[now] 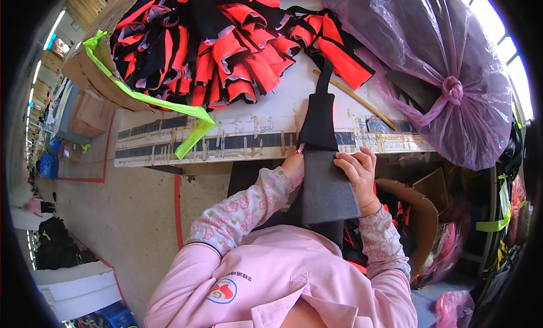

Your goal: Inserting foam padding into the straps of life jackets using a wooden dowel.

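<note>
A grey foam-like pad [331, 186] stands in front of my chest at the table's front edge. Its far end meets the wide mouth of a black fabric sleeve [318, 121], which narrows to a strap lying away across the table. My left hand [294, 166] is closed at the left side where sleeve and pad meet; most of its fingers are hidden behind the pad. On the right, my right hand [356, 172] grips the pad's edge, thumb on the near face and fingers bent over the sleeve's corner.
A large heap of black and orange-red fabric pieces [243, 50] spills from a cardboard box [90, 73] at the far left. A tied purple plastic bag [452, 90] bulges at the right. A thin wooden stick [356, 99] lies between. Below right stands an open carton [421, 209].
</note>
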The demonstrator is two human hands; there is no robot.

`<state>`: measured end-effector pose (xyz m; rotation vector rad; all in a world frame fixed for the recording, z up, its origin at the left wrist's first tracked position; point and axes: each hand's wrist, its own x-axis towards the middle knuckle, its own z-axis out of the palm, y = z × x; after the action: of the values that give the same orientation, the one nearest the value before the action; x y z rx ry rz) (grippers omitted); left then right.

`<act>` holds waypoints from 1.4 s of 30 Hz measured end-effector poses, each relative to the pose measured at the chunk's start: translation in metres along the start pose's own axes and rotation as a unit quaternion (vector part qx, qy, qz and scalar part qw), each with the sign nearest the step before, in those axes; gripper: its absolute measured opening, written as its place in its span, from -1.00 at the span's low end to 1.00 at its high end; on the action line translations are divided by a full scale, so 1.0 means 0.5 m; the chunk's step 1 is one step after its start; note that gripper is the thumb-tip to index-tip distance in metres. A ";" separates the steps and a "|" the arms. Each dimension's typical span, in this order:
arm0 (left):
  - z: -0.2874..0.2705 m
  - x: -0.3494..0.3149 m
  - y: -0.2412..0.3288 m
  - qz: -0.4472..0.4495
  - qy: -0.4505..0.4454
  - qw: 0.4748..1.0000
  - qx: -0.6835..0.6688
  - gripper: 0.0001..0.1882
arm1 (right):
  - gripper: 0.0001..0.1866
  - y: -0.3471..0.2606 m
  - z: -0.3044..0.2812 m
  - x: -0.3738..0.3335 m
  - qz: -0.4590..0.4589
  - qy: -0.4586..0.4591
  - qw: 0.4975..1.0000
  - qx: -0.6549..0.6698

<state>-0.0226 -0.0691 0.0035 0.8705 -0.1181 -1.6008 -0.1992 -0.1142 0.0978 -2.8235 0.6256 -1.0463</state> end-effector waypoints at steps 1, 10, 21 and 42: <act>-0.007 0.002 -0.005 -0.009 0.003 0.999 0.043 -0.67 | -0.77 -0.002 0.002 0.004 0.000 0.000 1.000 0.000; -0.038 -0.002 -0.002 -0.067 -0.250 0.956 -0.139 -0.31 | -0.50 -0.080 -0.113 0.060 0.094 -0.185 0.970 0.126; -0.034 0.000 -0.071 0.076 -0.115 0.986 -0.092 -0.63 | -0.54 -0.097 0.073 0.002 0.072 -0.132 0.989 -0.004; -0.056 -0.003 -0.119 0.121 0.013 0.943 0.310 -0.61 | -0.87 -0.047 0.190 -0.033 0.184 -0.300 0.936 -0.023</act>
<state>-0.0543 -0.0419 -0.0475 1.3016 -0.7145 -1.3262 -0.1415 -0.0936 0.0195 -2.6790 1.0338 -0.0925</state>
